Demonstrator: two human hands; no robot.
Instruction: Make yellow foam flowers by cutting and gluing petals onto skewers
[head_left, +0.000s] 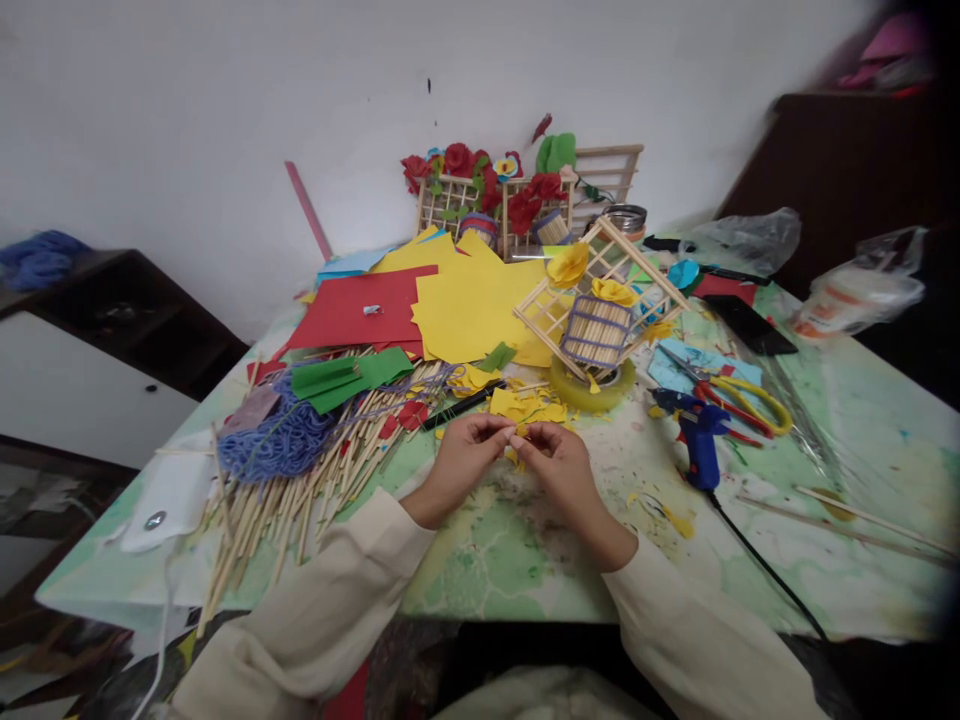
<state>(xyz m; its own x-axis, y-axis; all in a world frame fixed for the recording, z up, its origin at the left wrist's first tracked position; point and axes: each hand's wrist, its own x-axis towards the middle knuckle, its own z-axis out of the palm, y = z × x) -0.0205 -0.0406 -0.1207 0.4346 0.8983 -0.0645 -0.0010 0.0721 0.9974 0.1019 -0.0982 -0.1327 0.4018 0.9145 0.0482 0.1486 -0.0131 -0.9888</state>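
My left hand (472, 455) and my right hand (559, 465) meet fingertip to fingertip above the table's near middle. Both are closed in a pinch on a small piece of yellow paper (523, 431), mostly hidden by the fingers. Just beyond them lies a heap of yellow paper scraps (525, 405). Behind the scraps, a stick lattice (600, 260) with yellow paper flowers (568, 265) and a small stick basket (597, 330) leans at a tilt, by a roll of clear tape (592, 390).
Wooden sticks (300, 500), blue yarn (274, 435) and green paper (349, 380) lie left. Red paper (360, 310) and yellow sheets (480, 305) spread behind. A blue glue gun (701, 445) with its cord, scissors (739, 400) and a phone (750, 325) lie right.
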